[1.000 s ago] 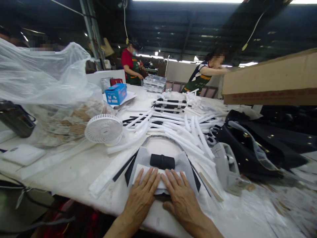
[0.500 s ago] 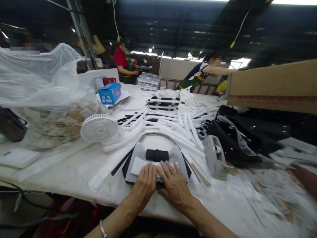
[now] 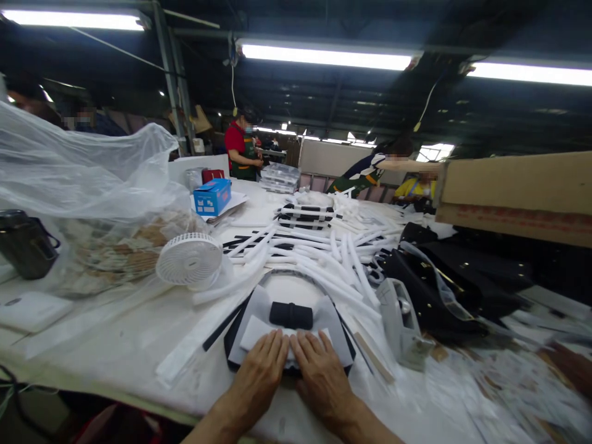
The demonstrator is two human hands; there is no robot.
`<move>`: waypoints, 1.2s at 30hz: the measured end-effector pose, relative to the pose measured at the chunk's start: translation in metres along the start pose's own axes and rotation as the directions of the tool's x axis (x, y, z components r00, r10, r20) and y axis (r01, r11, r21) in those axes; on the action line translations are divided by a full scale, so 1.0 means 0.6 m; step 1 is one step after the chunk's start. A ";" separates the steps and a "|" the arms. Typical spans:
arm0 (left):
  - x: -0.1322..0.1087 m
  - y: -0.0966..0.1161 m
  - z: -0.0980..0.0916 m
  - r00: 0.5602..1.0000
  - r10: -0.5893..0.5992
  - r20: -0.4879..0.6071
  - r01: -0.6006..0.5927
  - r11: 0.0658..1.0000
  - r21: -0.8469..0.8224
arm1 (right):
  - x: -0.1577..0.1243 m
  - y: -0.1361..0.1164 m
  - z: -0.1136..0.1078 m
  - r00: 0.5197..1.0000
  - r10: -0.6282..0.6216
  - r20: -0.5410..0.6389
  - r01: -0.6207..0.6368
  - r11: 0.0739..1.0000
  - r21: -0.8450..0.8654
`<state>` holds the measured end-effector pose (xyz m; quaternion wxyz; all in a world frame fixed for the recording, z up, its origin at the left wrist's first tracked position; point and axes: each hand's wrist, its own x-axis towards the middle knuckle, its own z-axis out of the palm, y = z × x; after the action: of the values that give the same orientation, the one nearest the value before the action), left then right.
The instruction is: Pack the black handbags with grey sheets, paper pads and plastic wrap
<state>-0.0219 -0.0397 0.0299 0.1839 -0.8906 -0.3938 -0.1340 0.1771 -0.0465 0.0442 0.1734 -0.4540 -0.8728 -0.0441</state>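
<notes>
My left hand (image 3: 259,376) and my right hand (image 3: 319,373) lie side by side, fingers flat and stretched forward, pressing on a white sheet (image 3: 252,330) that covers a black flat item (image 3: 231,354) at the table's near edge. Just beyond my fingertips sits a black rolled band (image 3: 291,315) on grey tissue paper (image 3: 333,314). A thin curved strap (image 3: 296,274) arches behind it.
White foam tubes (image 3: 333,259) lie in a heap behind. A white fan (image 3: 189,260), a plastic bag (image 3: 83,185) and a blue box (image 3: 211,196) stand left. A tape dispenser (image 3: 401,324), black bags (image 3: 453,277) and a cardboard box (image 3: 513,188) are right. Other people work at the far end.
My hands have drawn slightly closer together on the white sheet. The camera tilted up, showing more ceiling lights.
</notes>
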 end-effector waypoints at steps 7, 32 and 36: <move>0.007 0.006 -0.009 0.973 -0.038 -0.229 0.039 0.999 -0.003 | 0.003 0.001 -0.019 0.973 0.071 0.221 -0.103 0.986 0.134; 0.013 -0.013 0.013 0.882 0.011 -0.471 0.026 0.997 0.072 | 0.146 0.258 -0.103 0.745 0.662 0.082 -0.665 0.731 0.151; 0.008 -0.002 0.008 0.938 -0.052 -0.344 0.046 0.999 -0.027 | 0.126 0.241 -0.181 0.696 0.713 0.087 -0.687 0.625 0.371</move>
<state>-0.0191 -0.0336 0.0276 0.2384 -0.8450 -0.3764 -0.2957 0.2825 0.0711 0.1598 0.2900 -0.7134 -0.6124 0.1788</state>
